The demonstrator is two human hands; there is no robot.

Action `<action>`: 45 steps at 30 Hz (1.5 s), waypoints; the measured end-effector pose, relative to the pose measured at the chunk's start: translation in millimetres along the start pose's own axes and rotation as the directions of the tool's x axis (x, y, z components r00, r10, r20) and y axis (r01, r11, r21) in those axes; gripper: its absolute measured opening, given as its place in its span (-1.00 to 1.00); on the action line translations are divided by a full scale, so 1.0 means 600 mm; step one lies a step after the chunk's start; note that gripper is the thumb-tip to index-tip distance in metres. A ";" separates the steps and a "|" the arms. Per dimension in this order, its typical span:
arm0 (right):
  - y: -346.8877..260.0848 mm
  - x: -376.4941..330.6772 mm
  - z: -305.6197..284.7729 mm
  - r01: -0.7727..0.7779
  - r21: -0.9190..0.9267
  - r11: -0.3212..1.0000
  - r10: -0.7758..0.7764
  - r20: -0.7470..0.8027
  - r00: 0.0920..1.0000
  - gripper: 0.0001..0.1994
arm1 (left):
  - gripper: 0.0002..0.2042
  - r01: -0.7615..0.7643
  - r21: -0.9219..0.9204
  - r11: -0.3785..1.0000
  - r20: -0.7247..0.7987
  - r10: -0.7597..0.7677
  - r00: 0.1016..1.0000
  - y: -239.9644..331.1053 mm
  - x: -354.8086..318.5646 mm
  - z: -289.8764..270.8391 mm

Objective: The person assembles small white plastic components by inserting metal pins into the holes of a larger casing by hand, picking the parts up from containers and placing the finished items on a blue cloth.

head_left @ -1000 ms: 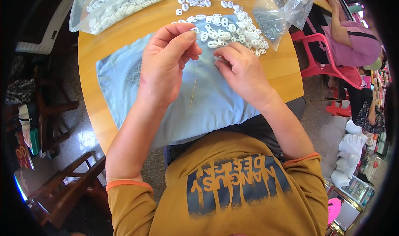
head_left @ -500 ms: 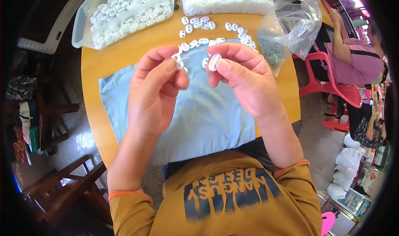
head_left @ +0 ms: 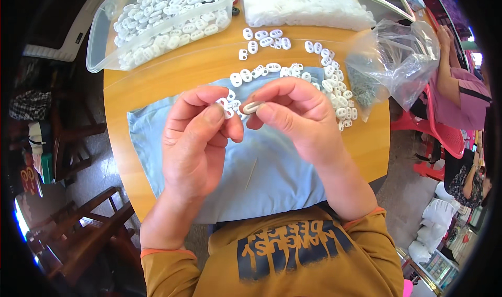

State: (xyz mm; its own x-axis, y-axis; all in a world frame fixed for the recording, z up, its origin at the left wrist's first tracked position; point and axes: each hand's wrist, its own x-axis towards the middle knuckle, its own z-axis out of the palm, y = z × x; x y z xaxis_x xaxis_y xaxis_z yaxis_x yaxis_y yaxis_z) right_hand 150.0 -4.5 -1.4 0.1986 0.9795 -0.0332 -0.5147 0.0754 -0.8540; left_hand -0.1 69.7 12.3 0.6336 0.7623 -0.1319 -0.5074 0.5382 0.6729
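White oval piece [head_left: 251, 107] pinched by right hand [head_left: 298, 117] fingers; smaller white piece [head_left: 226, 109] gripped by left hand [head_left: 196, 140], frame centre, above blue cloth [head_left: 272, 177].

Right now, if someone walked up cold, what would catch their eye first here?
First, the left hand and right hand, raised together at centre over a light blue cloth, each pinching a small white oval plastic piece. Behind them, more such pieces lie scattered on the round wooden table, and a clear plastic tub at the far left is heaped with them.
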 end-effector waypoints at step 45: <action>-0.004 -0.005 0.000 -0.077 0.220 0.973 0.073 0.025 0.997 -0.75 | -0.85 -0.091 0.352 0.932 -0.099 0.134 0.986 -0.035 -0.005 0.007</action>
State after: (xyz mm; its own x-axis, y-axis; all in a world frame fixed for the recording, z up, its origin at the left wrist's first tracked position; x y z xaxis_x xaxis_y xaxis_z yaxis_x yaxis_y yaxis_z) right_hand 150.9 -7.3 0.9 0.1390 0.9868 -0.0827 -0.6991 0.0386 -0.7140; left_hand 11.0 54.5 1.7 0.4988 0.8594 -0.1122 -0.3251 0.3055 0.8950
